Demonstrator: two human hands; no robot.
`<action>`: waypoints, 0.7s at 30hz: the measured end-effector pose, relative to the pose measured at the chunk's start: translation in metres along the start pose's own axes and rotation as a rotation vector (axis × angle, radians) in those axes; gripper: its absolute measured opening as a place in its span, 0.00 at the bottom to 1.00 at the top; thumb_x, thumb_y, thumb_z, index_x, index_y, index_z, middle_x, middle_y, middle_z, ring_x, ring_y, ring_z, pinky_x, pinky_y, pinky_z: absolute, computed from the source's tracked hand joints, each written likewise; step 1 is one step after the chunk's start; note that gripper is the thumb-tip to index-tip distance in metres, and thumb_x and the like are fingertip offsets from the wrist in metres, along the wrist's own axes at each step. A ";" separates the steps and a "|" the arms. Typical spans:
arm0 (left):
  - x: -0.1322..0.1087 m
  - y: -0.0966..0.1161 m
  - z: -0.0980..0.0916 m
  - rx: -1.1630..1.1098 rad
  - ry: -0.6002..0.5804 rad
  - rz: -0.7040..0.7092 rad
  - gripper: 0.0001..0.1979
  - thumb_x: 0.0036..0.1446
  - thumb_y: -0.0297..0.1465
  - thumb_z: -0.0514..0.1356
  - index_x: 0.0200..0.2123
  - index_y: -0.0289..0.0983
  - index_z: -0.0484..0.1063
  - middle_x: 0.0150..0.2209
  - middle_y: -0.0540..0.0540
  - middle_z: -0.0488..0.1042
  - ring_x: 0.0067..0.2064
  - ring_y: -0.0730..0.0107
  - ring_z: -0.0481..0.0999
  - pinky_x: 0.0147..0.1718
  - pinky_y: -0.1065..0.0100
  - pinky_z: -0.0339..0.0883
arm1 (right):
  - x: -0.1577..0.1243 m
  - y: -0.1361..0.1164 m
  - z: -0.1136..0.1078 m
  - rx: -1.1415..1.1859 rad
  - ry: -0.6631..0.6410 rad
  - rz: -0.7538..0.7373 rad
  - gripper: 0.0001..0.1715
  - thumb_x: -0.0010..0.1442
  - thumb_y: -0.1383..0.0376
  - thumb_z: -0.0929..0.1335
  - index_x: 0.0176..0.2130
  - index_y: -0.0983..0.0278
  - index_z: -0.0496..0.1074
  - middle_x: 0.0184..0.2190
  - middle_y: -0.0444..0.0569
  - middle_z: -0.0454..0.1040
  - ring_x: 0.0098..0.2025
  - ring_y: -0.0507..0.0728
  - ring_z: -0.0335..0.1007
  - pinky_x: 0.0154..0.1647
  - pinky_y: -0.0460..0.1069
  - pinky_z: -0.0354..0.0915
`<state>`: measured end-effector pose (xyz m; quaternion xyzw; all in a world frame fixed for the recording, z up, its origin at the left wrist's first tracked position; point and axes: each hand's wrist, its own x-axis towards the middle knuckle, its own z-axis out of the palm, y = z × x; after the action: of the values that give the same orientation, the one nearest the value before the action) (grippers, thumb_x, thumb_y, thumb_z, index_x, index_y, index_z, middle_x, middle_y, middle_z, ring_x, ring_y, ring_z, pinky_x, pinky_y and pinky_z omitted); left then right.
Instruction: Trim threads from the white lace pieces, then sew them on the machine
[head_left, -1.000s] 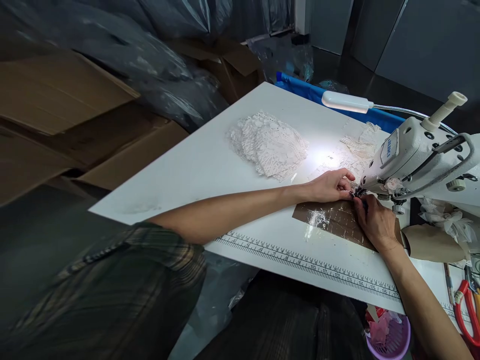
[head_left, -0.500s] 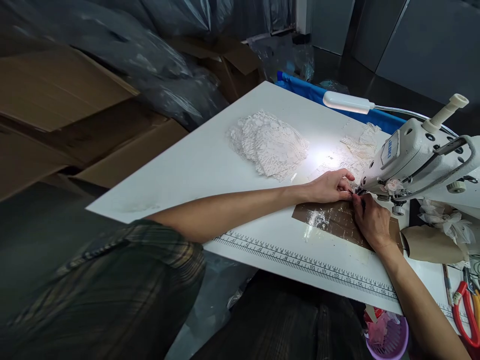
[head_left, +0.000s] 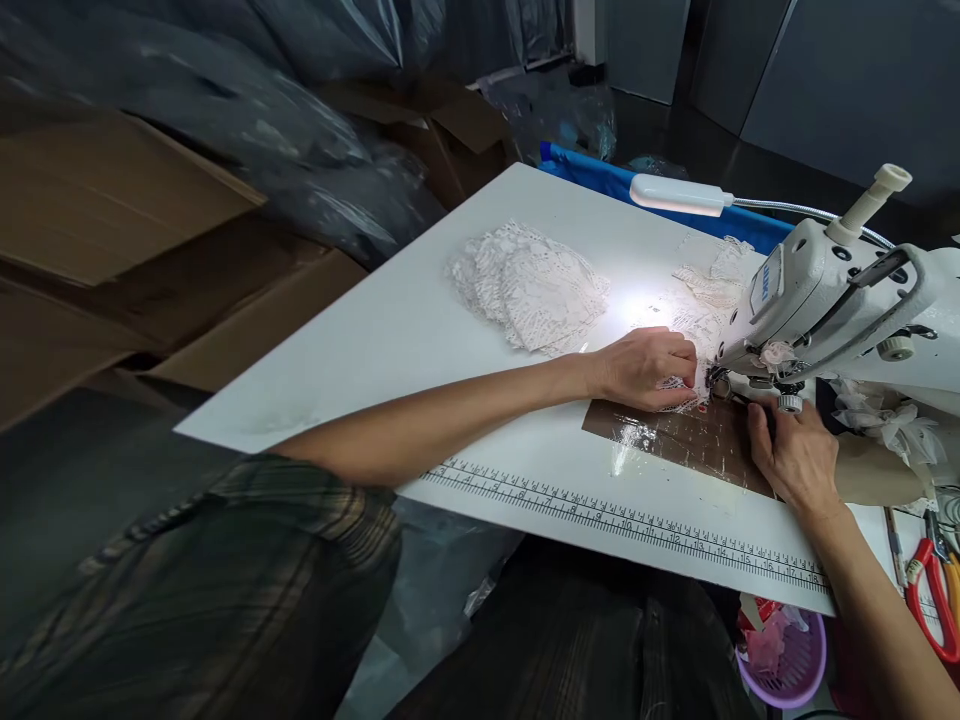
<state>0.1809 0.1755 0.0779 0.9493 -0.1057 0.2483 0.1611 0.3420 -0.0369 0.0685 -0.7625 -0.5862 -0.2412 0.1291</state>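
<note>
My left hand [head_left: 646, 369] has its fingers curled over white lace [head_left: 694, 325], just left of the needle area of a white sewing machine [head_left: 795, 290]. A bit of lace edge shows under its fingertips. My right hand [head_left: 799, 452] is to the right of the needle, below the machine head, with its fingers bent; the fingertips are partly behind a machine knob, and what they hold, if anything, is hidden. Brown shiny sheeting [head_left: 682, 440] lies under and between both hands. A stack of lace pieces [head_left: 534, 288] rests on the white table [head_left: 360, 350].
A lamp [head_left: 679, 194] shines over the table. Printed along the front edge is a ruler scale [head_left: 630, 525]. Red-handled scissors [head_left: 930, 600] lie at the right, above a purple basket [head_left: 799, 670]. Cardboard boxes [head_left: 112, 200] and plastic bags stand at the left.
My right hand has moved right, away from the needle and my left hand. My left hand has shifted slightly left and turned more knuckles-up. The whole view has shifted a little.
</note>
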 end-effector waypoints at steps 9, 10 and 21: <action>-0.002 0.001 0.018 -0.016 0.011 -0.016 0.12 0.65 0.29 0.54 0.35 0.36 0.76 0.36 0.43 0.78 0.37 0.68 0.75 0.37 0.64 0.70 | 0.014 -0.015 0.004 0.477 -0.314 0.084 0.18 0.63 0.64 0.61 0.45 0.62 0.77 0.41 0.54 0.76 0.44 0.61 0.71 0.42 0.55 0.69; -0.002 0.002 0.017 -0.050 0.032 -0.062 0.12 0.65 0.29 0.53 0.35 0.36 0.76 0.36 0.43 0.77 0.38 0.68 0.75 0.38 0.65 0.71 | 0.014 -0.018 0.004 0.491 -0.323 0.062 0.19 0.63 0.64 0.61 0.46 0.61 0.77 0.43 0.54 0.76 0.44 0.61 0.71 0.42 0.55 0.70; -0.002 0.003 0.022 0.028 -0.045 -0.024 0.13 0.66 0.29 0.51 0.37 0.37 0.75 0.39 0.44 0.80 0.40 0.67 0.77 0.42 0.61 0.67 | 0.004 -0.017 0.010 0.528 -0.178 -0.147 0.19 0.62 0.66 0.63 0.47 0.63 0.80 0.44 0.56 0.75 0.46 0.60 0.71 0.46 0.56 0.71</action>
<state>0.1878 0.1653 0.0595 0.9580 -0.0944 0.2265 0.1483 0.3290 -0.0241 0.0601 -0.6760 -0.6916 -0.0212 0.2536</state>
